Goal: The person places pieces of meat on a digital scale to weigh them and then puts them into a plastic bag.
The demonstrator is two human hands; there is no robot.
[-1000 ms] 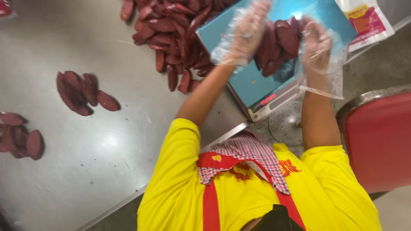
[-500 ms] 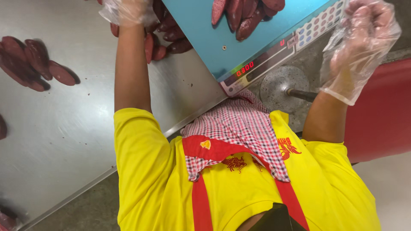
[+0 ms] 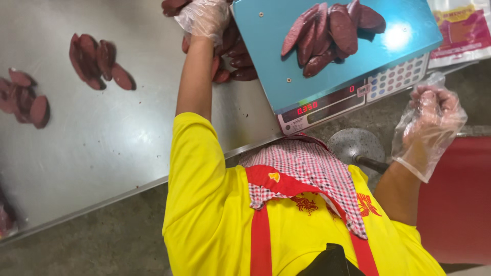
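Head view, single entry.

Work surface: steel table (image 3: 128, 138), running from left to the far right.

Item 1: digital scale with blue platform (image 3: 286, 56), far right of centre, its keypad and lit display on the near edge. On the platform lies a small heap of dark red sausage slices (image 3: 332, 30), fanned and overlapping.

Item 2: loose pile of the same slices (image 3: 232, 56) on the table, just left of the scale and touching its edge.

Item 3: two sorted clusters, one at far left centre (image 3: 97, 61), one at the left edge (image 3: 23, 97), well apart from the scale.

Item 4: printed packet (image 3: 460, 30), far right, beside the scale.

Left hand (image 3: 202, 18): in a clear plastic glove, fingers curled down into the loose pile; whether it has closed on a slice cannot be told.

Right hand (image 3: 432, 120): gloved, held off the table to the near right, loosely fisted, nothing visible in it.

Progress, as judged: one portion is on the scale and being made up; the pile beside it remains to be weighed.
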